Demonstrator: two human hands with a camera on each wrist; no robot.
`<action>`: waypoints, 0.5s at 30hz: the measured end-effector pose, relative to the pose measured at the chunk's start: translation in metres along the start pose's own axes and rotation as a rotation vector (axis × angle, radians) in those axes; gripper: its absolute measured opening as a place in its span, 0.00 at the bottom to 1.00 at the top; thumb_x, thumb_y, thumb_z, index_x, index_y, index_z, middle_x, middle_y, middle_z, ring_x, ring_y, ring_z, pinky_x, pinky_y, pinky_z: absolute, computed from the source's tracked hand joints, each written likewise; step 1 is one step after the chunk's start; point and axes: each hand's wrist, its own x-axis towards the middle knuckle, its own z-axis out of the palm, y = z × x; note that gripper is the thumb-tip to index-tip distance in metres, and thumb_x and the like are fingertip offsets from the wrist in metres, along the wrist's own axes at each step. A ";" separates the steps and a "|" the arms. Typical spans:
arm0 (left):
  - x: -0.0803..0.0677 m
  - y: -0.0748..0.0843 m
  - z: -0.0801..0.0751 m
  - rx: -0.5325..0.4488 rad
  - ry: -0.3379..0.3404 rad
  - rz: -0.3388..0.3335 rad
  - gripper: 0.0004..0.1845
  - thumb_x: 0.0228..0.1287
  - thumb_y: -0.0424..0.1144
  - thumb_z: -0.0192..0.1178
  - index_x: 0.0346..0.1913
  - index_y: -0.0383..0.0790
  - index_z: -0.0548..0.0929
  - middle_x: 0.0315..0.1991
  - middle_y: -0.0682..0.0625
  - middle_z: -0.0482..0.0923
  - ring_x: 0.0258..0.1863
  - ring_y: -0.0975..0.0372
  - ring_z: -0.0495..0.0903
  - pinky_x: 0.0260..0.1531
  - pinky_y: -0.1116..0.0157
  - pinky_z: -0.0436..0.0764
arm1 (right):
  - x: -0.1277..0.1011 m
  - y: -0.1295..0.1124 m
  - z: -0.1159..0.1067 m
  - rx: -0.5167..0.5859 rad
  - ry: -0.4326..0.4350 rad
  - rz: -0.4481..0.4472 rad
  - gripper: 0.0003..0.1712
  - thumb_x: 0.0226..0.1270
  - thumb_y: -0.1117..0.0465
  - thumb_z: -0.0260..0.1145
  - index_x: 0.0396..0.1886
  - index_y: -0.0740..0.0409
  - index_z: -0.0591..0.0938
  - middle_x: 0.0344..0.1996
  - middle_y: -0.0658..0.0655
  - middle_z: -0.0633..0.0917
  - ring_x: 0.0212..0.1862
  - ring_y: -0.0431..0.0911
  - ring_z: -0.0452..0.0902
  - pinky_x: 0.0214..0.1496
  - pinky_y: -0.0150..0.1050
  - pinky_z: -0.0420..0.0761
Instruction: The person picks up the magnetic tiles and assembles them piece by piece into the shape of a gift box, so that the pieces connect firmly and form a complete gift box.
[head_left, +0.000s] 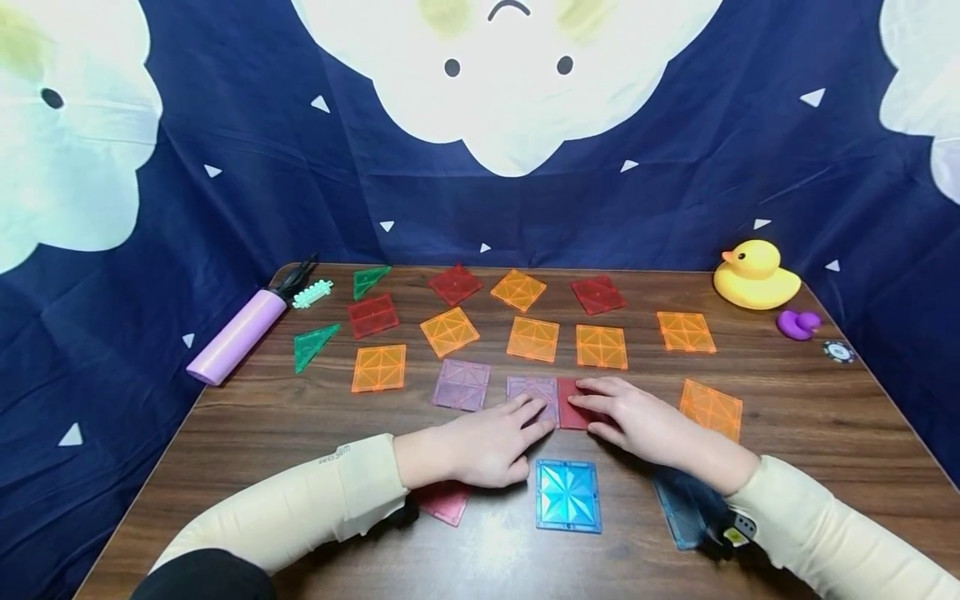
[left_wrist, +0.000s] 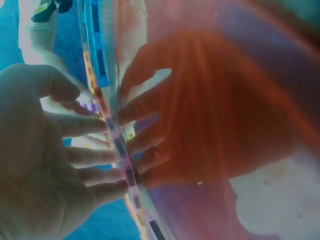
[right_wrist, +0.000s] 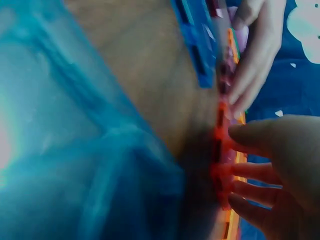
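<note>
On the wooden table, a purple square magnetic tile (head_left: pixel 550 386) and a red square magnetic tile (head_left: pixel 567 418) lie flat, side by side with edges meeting. My left hand (head_left: pixel 486 443) rests its extended fingertips on the purple tile. From the other side, my right hand (head_left: pixel 637 422) touches the red tile with spread fingers, which hide its right part. Directly in front of them lies a light blue tile (head_left: pixel 567 496). Beneath my left wrist is a pinkish-red tile (head_left: pixel 447 503), partly covered; a dark blue tile (head_left: pixel 677 510) shows under my right wrist.
Another purple tile (head_left: pixel 462 385) lies left of the pair. Several orange tiles (head_left: pixel 533 339), red tiles (head_left: pixel 597 295) and green triangles (head_left: pixel 315 345) spread behind. A lilac cylinder (head_left: pixel 238 337) lies at the left edge; a yellow duck (head_left: pixel 756 277) and purple duck (head_left: pixel 797 325) stand right.
</note>
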 end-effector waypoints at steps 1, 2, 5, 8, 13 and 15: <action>0.000 0.001 0.000 0.001 -0.004 -0.002 0.35 0.72 0.45 0.50 0.79 0.39 0.62 0.80 0.38 0.52 0.79 0.47 0.51 0.75 0.60 0.53 | 0.001 0.003 -0.002 0.016 -0.004 0.006 0.23 0.70 0.60 0.70 0.63 0.60 0.83 0.63 0.65 0.79 0.65 0.61 0.74 0.64 0.59 0.74; 0.001 0.002 -0.001 0.001 -0.009 -0.003 0.35 0.72 0.45 0.50 0.79 0.39 0.62 0.80 0.38 0.52 0.79 0.48 0.51 0.75 0.60 0.53 | 0.003 0.006 -0.005 0.032 -0.002 0.017 0.22 0.71 0.60 0.69 0.63 0.60 0.83 0.63 0.65 0.79 0.65 0.61 0.73 0.64 0.60 0.73; 0.004 0.004 -0.003 -0.007 -0.014 0.001 0.34 0.72 0.45 0.50 0.79 0.39 0.62 0.79 0.38 0.53 0.79 0.48 0.51 0.75 0.61 0.53 | 0.007 0.020 -0.014 0.069 0.037 0.069 0.22 0.72 0.60 0.67 0.63 0.61 0.82 0.64 0.66 0.78 0.66 0.62 0.72 0.66 0.62 0.70; 0.009 0.004 -0.004 -0.008 -0.020 0.007 0.34 0.73 0.46 0.50 0.79 0.39 0.62 0.79 0.39 0.53 0.79 0.48 0.51 0.75 0.61 0.53 | 0.013 0.038 -0.023 0.073 0.084 0.140 0.22 0.73 0.61 0.67 0.63 0.64 0.81 0.65 0.69 0.77 0.66 0.65 0.70 0.67 0.64 0.68; 0.012 0.003 -0.003 0.000 -0.037 0.004 0.34 0.73 0.46 0.51 0.79 0.40 0.62 0.80 0.40 0.52 0.79 0.48 0.51 0.75 0.61 0.53 | 0.023 0.059 -0.025 0.086 0.065 0.182 0.25 0.74 0.61 0.66 0.66 0.67 0.78 0.68 0.72 0.72 0.69 0.67 0.68 0.68 0.64 0.66; 0.012 0.003 -0.003 0.004 -0.037 0.002 0.34 0.73 0.46 0.51 0.79 0.40 0.62 0.80 0.40 0.52 0.79 0.48 0.51 0.75 0.61 0.53 | 0.027 0.063 -0.022 0.101 0.037 0.173 0.27 0.74 0.60 0.66 0.67 0.67 0.77 0.70 0.72 0.70 0.70 0.67 0.66 0.68 0.64 0.66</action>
